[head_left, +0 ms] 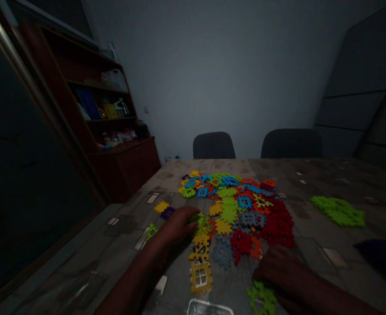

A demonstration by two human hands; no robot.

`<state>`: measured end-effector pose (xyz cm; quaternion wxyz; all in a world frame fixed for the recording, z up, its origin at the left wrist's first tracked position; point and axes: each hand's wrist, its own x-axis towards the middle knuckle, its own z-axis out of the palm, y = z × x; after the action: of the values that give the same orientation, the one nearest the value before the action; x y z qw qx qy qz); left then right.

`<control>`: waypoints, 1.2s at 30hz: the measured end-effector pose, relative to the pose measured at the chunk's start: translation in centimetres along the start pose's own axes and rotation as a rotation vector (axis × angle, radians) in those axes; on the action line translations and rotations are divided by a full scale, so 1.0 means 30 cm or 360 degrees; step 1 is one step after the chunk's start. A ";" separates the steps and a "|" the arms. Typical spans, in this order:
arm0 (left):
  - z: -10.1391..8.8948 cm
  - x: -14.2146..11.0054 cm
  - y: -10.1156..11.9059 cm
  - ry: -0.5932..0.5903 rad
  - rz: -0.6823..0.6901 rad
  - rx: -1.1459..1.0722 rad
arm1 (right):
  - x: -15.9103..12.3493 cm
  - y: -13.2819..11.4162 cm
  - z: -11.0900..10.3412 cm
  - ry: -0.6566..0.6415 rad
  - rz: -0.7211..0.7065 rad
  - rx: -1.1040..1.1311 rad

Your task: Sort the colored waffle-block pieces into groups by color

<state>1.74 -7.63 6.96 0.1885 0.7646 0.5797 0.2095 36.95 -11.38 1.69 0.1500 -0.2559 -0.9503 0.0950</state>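
Note:
My left hand (pixel 181 225) reaches over the left side of a heap of notched plastic building tiles (pixel 229 214). Its thumb and fingers close on a lime-green building tile (pixel 203 222) there. Close to the table's near side, my right hand (pixel 278 269) is curled with its back up, on another lime-green tile (pixel 261 297); its fingertips are partly hidden. Between the hands lie a yellow window tile (pixel 200 276), a grey tile (pixel 222 251) and red tiles (pixel 241 243). Dark red tiles (pixel 278 223) are massed just beyond my right hand.
A lime-green tile group (pixel 339 211) lies to the right, with a dark purple pile (pixel 381 260) nearer. Left of the heap are a yellow tile (pixel 162 206) and a small green piece (pixel 151 230). A clear-edged container (pixel 209 306) is in front. Two chairs (pixel 214 145) stand behind the table.

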 end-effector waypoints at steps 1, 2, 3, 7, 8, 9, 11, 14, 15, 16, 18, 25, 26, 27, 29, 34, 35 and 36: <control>0.008 -0.002 -0.001 -0.0028 0.0006 -0.0002 | -0.002 -0.002 -0.012 0.0003 -0.0008 0.0009; 0.014 -0.003 -0.003 -0.0052 0.0011 -0.0002 | -0.005 -0.008 -0.025 0.0002 -0.0018 0.0025; 0.018 -0.004 -0.006 -0.0070 0.0014 -0.0002 | -0.009 -0.015 -0.038 0.0002 -0.0025 0.0044; 0.024 -0.005 -0.014 -0.0066 0.0031 0.0004 | -0.027 -0.048 -0.068 0.0036 0.0004 0.0142; 0.026 -0.006 -0.011 -0.0058 0.0039 0.0007 | -0.030 -0.054 -0.071 0.0048 0.0022 0.0158; 0.028 -0.006 -0.008 -0.0054 0.0051 0.0009 | -0.031 -0.060 -0.073 0.0053 0.0038 0.0177; 0.032 -0.007 0.002 -0.0063 0.0081 0.0010 | -0.026 -0.068 -0.079 0.0024 0.0055 0.0229; 0.036 -0.009 0.010 -0.0087 0.0125 0.0006 | -0.009 -0.077 -0.098 -0.0067 0.0025 0.0283; 0.036 -0.009 0.010 -0.0092 0.0134 0.0004 | -0.003 -0.082 -0.107 -0.0087 0.0022 0.0293; 0.036 -0.009 0.010 -0.0096 0.0139 0.0003 | 0.002 -0.087 -0.116 -0.0098 0.0024 0.0305; 0.037 -0.008 0.010 -0.0112 0.0142 0.0002 | 0.007 -0.099 -0.132 -0.0115 0.0040 0.0347; 0.041 -0.010 0.039 -0.0199 0.0149 0.0014 | -0.006 -0.134 -0.132 -0.0200 0.0158 0.0396; 0.040 -0.011 0.043 -0.0201 0.0146 0.0015 | -0.008 -0.135 -0.129 -0.0195 0.0163 0.0403; 0.039 -0.011 0.047 -0.0204 0.0143 0.0014 | -0.009 -0.135 -0.126 -0.0185 0.0173 0.0415; 0.036 -0.011 0.051 -0.0204 0.0131 0.0012 | -0.011 -0.135 -0.124 -0.0179 0.0181 0.0433; 0.039 -0.009 0.042 -0.0159 0.0093 0.0001 | -0.014 -0.141 -0.134 -0.0166 0.0158 0.0436; 0.041 -0.010 0.039 -0.0143 0.0089 -0.0002 | -0.013 -0.140 -0.129 -0.0150 0.0149 0.0428; 0.044 -0.011 0.035 -0.0125 0.0086 -0.0006 | -0.010 -0.137 -0.119 -0.0143 0.0133 0.0411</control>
<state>3.21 -8.27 6.37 0.2068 0.7873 0.5505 0.1854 36.50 -14.65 6.04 0.1349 -0.2693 -0.9244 0.2339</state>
